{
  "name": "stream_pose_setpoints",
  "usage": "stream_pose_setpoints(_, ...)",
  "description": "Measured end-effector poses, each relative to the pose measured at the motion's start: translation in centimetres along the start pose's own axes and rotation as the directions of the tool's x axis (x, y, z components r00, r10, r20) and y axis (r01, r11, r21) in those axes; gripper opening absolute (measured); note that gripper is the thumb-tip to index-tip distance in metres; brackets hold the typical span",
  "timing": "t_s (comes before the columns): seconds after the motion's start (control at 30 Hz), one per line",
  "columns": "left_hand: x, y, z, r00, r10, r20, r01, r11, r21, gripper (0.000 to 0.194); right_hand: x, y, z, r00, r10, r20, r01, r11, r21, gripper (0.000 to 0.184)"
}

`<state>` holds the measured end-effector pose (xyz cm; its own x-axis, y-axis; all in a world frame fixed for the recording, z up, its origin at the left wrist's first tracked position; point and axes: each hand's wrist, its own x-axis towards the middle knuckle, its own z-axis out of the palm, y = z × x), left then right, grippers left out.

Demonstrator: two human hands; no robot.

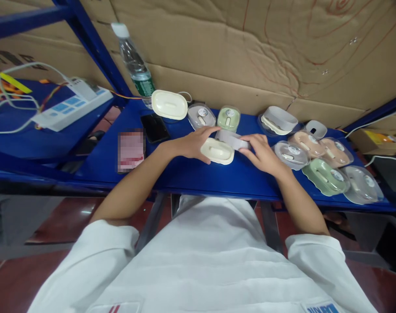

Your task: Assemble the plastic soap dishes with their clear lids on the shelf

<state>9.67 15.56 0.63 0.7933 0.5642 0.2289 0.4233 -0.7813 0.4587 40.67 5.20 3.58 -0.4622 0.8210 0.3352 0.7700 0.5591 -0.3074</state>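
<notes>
Right of the bottle [135,65], I am cupping the cream dish [217,152] with left hand [193,144] fingers, while right hand [261,153] fingers are grasping the grey band [229,139]. Light, even pressure is probably suiting both rims.

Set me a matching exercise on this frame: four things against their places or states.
1. Clear plastic bottle with green label
2. White plastic power strip
3. Light grey oval ring
4. Black rectangular phone

A. At the right hand
B. Beside the pixelated pink item
C. Standing, white-capped
D. On the separate blue surface, far left

1-C, 2-D, 3-A, 4-B
</notes>
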Motion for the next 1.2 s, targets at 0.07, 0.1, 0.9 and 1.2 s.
stream_pose_setpoints(0.07, 0.0, -0.2, 0.1, 1.0, 0.02, 0.019, -0.019, 0.998, -0.052, 0.132, 0.1, -0.2, 0.8, 0.997, -0.048, 0.054, 0.046, 0.998, 0.044, 0.05)
stream_pose_setpoints(0.1, 0.1, -0.2, 0.1, 0.999, 0.021, 0.024, -0.02, 0.998, -0.061, 0.13, 0.2, -0.2, 1.2, 0.995, -0.073, 0.071, 0.068, 0.995, 0.068, 0.048)
stream_pose_setpoints(0.9, 0.3, -0.7, -2.8, 0.959, -0.013, -0.282, 0.059, 0.986, 0.155, 0.053, 0.9, -0.8, 3.2, 0.973, -0.196, 0.121, 0.177, 0.972, 0.154, 0.033)
stream_pose_setpoints(1.2, -1.4, -6.6, -3.9, 0.881, -0.384, -0.276, 0.466, 0.807, 0.362, 0.086, 0.9, -1.4, 3.2, 0.977, -0.167, 0.136, 0.152, 0.982, 0.114, 0.038)
